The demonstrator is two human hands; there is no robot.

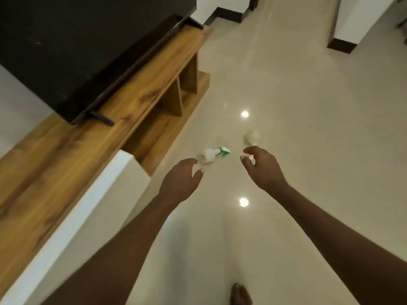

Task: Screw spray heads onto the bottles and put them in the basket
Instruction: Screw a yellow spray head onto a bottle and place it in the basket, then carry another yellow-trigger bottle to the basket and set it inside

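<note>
Two white bottles are lying on the glossy floor [308,106], just out from the open end of the wooden TV stand [136,100]. The bottle nearer the stand [208,154] is already wearing a green and white spray head [224,150], which points away from the stand; whether it is screwed fully tight cannot be told. The second bottle [252,135], a little farther from the stand, is blurred, and its neck end is hidden behind the right hand [261,165], though a speck of yellow is showing at the fingertips.

The left hand [182,181] is hovering over the base of the green-headed bottle, fingers spread and curved, holding nothing. The right hand is also loosely curled and apart from its bottle; I cannot tell whether it is pinching anything.

By my reading, the work is standing at an early-to-middle stage: at least one head seems fitted, while no bottle has been gathered, and no basket is appearing anywhere in view.

No brand, label or writing is legible on either bottle; both are too blurred.
</note>
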